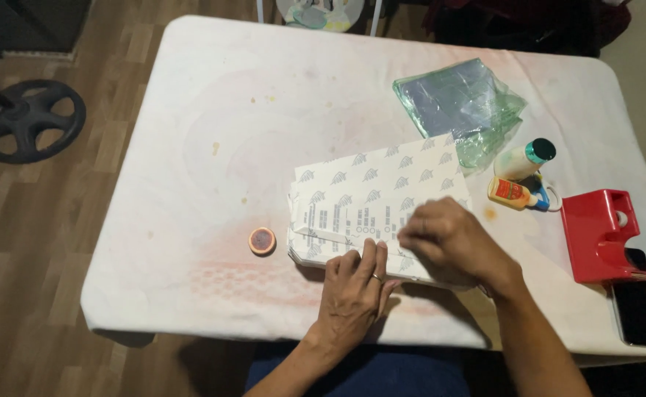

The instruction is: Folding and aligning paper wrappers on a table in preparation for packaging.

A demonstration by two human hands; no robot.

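Observation:
A stack of white paper bags (373,192) with a grey leaf pattern lies flat on the white-covered table (213,125), near its front edge. My left hand (354,292) presses flat on the stack's near edge, fingers together, a ring on one finger. My right hand (446,241) rests on the stack's right part, fingertips pinching a folded strip of the top bag. The folded bottom flap shows between the two hands.
A small round orange cap (262,240) lies left of the stack. Green-tinted plastic sleeves (461,103) sit behind it. Two glue bottles (520,176), a red tape dispenser (599,234) and a black phone (640,305) are at the right. A weight plate (27,119) lies on the floor.

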